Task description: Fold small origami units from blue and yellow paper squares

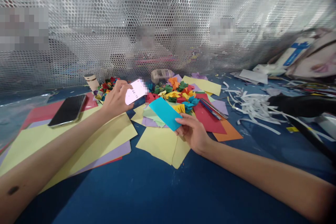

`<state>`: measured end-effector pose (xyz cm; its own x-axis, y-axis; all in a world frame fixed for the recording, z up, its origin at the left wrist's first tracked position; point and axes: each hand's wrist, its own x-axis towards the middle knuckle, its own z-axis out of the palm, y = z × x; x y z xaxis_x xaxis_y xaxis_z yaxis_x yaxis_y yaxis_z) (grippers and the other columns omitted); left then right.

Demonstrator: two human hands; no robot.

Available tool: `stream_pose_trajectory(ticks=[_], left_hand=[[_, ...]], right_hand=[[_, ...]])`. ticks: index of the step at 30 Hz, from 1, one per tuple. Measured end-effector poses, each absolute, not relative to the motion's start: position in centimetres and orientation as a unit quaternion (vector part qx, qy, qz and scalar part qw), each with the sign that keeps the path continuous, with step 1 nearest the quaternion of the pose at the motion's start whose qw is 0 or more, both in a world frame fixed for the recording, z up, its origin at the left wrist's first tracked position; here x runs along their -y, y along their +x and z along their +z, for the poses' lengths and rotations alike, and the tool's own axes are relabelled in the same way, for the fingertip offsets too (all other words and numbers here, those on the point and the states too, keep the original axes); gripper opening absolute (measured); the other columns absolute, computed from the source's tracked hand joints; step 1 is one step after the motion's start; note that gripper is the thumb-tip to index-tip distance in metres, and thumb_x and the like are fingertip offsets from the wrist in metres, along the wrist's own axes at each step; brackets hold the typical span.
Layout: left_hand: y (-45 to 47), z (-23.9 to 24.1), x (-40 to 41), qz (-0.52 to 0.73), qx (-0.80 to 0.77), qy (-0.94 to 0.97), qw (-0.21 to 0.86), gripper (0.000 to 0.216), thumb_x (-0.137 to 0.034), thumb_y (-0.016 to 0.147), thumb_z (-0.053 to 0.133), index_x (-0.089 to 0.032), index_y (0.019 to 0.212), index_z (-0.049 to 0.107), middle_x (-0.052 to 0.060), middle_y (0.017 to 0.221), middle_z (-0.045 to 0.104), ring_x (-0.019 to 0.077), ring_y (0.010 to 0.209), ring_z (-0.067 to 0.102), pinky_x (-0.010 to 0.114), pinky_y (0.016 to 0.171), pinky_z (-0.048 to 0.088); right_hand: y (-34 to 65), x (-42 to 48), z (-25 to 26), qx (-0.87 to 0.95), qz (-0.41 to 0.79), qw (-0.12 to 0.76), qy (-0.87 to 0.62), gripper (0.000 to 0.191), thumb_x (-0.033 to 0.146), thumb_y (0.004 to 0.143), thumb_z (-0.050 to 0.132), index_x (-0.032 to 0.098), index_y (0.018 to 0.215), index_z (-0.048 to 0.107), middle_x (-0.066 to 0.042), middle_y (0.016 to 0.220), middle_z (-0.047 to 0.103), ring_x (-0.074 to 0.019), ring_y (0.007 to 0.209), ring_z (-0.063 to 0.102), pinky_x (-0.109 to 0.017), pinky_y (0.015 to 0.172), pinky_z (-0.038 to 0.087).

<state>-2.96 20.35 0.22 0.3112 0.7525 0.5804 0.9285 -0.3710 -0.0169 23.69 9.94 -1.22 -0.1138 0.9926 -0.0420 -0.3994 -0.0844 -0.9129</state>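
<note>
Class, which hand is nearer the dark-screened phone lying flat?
Left. The left hand sits right of the dark phone; the right hand, pinching a teal paper strip, is farther right.

Head-worn view, close, down onto table (pixel 168 192)

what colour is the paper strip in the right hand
Turquoise blue; the paper strip pinched by the right hand shows best in the head view.

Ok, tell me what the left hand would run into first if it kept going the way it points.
Past the phone it holds, the left hand would likely meet the pile of folded papers first, though depth is unclear.
</note>
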Motion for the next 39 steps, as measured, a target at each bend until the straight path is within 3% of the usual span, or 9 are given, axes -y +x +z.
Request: stream_pose_trajectory(ticks=[10,15,18,22,26,30,33,36,39], left_hand=[[-2.5,1.8,-23.0,-0.214,0.671,-0.708,0.046,0.079,-0.040,0.059,0.077,-0.020,0.126,0.040,0.020,0.133,0.041,0.0410,0.100,0.064,0.049,0.078,0.053],[-1.8,2.3,-23.4,-0.244,0.664,-0.707,-0.008,0.058,-0.041,0.077,0.060,-0.018,0.127,0.043,0.021,0.135,0.042,0.0439,0.118,0.054,0.056,0.091,0.047],[-0.9,3.2,-21.4,-0.270,0.627,-0.729,-0.058,0.051,-0.036,0.079,0.057,-0.018,0.125,0.047,0.016,0.140,0.041,0.0382,0.130,0.044,0.051,0.104,0.039],[1.0,3.4,-16.2,-0.262,0.568,-0.749,-0.219,0.043,-0.048,0.080,0.057,-0.018,0.111,0.059,0.010,0.118,0.064,0.0255,0.101,0.066,0.035,0.080,0.055],[2.6,1.9,-11.4,-0.301,0.475,-0.622,-0.544,0.050,-0.055,0.075,0.067,-0.017,0.107,0.065,0.010,0.106,0.070,0.0248,0.098,0.067,0.031,0.072,0.055],[2.9,0.0,-10.4,-0.393,0.445,-0.545,-0.592,0.036,-0.049,0.068,0.079,-0.017,0.070,0.064,-0.001,0.067,0.064,0.0141,0.069,0.063,0.023,0.061,0.053],[2.7,-1.1,-10.7,-0.408,0.434,-0.536,-0.598,0.038,-0.048,0.067,0.081,-0.016,0.061,0.061,-0.002,0.059,0.062,0.0089,0.058,0.058,0.018,0.058,0.050],[2.4,-1.4,-10.7,-0.396,0.426,-0.541,-0.608,0.038,-0.048,0.067,0.082,-0.016,0.059,0.063,-0.002,0.056,0.063,0.0072,0.054,0.057,0.017,0.056,0.048],[2.3,-1.2,-10.4,-0.386,0.410,-0.553,-0.615,0.036,-0.048,0.067,0.082,-0.016,0.062,0.065,-0.002,0.056,0.063,0.0071,0.052,0.056,0.017,0.053,0.047]], right_hand=[[23.7,-10.1,-1.4,0.399,0.635,0.547,-0.372,0.032,0.030,0.060,0.076,0.020,0.053,0.046,0.007,0.038,0.041,-0.0072,0.038,0.040,-0.022,0.046,0.037],[23.8,-10.0,-1.4,0.408,0.630,0.543,-0.376,0.034,0.031,0.060,0.077,0.020,0.052,0.046,0.007,0.039,0.041,-0.0077,0.041,0.042,-0.022,0.049,0.037],[23.9,-10.1,-1.5,0.413,0.623,0.543,-0.382,0.037,0.035,0.062,0.078,0.020,0.053,0.045,0.007,0.039,0.043,-0.0076,0.041,0.043,-0.023,0.049,0.036],[23.8,-10.1,-1.7,0.436,0.605,0.539,-0.391,0.042,0.041,0.069,0.079,0.020,0.056,0.045,0.007,0.041,0.045,-0.0072,0.043,0.042,-0.023,0.049,0.033],[23.7,-9.6,-1.5,0.536,0.565,0.480,-0.404,0.042,0.047,0.075,0.074,0.020,0.059,0.045,0.007,0.044,0.044,-0.0066,0.044,0.038,-0.023,0.049,0.029],[23.6,-9.0,-1.1,0.632,0.538,0.379,-0.410,0.040,0.046,0.078,0.069,0.019,0.059,0.047,0.005,0.048,0.045,-0.0067,0.046,0.038,-0.023,0.048,0.029],[23.8,-8.6,-1.0,0.633,0.538,0.409,-0.379,0.016,0.034,0.078,0.066,0.019,0.083,0.060,0.003,0.066,0.053,-0.0093,0.057,0.048,-0.022,0.052,0.038],[24.0,-8.2,-1.1,0.642,0.502,0.474,-0.333,0.050,0.015,0.073,0.060,0.030,0.120,0.056,-0.001,0.099,0.058,-0.0110,0.074,0.054,-0.024,0.062,0.046],[23.9,-8.0,-1.1,0.706,0.432,0.456,-0.327,0.059,0.005,0.072,0.054,0.036,0.122,0.058,-0.002,0.112,0.056,-0.0124,0.084,0.055,-0.024,0.067,0.048]])
